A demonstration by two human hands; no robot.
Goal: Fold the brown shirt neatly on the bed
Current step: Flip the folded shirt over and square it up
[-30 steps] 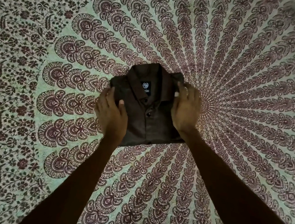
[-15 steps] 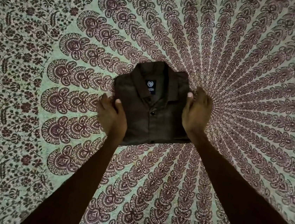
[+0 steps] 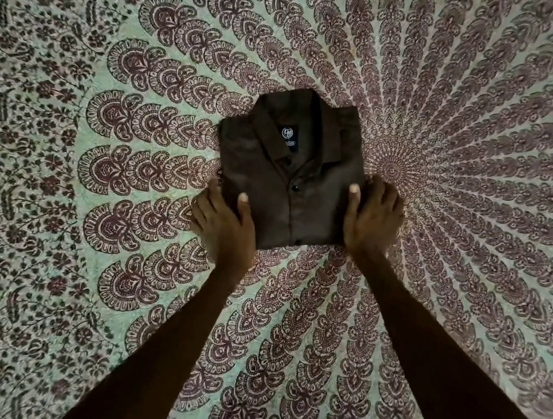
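**Item 1, brown shirt** (image 3: 292,183). It lay folded to a compact rectangle near the middle of the bed cover (image 3: 106,121). The front was up and buttoned, with the collar (image 3: 314,134) at the far end and a dark neck label (image 3: 289,134) showing inside it. The sleeves were out of sight, presumably tucked beneath. The shirt's right edge sat just beside the printed medallion (image 3: 391,170).

**Item 2, bed cover.** A pale cloth with a dark red feather-and-flower print, spread flat under everything. It served as the folding surface.

**Item 3, my left hand** (image 3: 224,227). It was at the shirt's near left corner. The left thumb (image 3: 243,202) rested on top of the cloth. The fingers lay fairly straight and spread on the cover along the shirt's left edge, with nothing clasped. I could not tell whether the fingertips reached under the edge.

**Item 4, my right hand** (image 3: 372,220). It was at the near right side, mirroring the left. The right thumb (image 3: 354,192) rested on the shirt front. The fingers were loosely extended on the cover beside the right edge, and nothing was gripped.

**Note on placement.** I judged that the two hands bracketed the near half to square the side edges and keep the stacked layers from sliding.

**Condition.** The fold looked all but finished. Only minor truing of the edges and smoothing seemed left.
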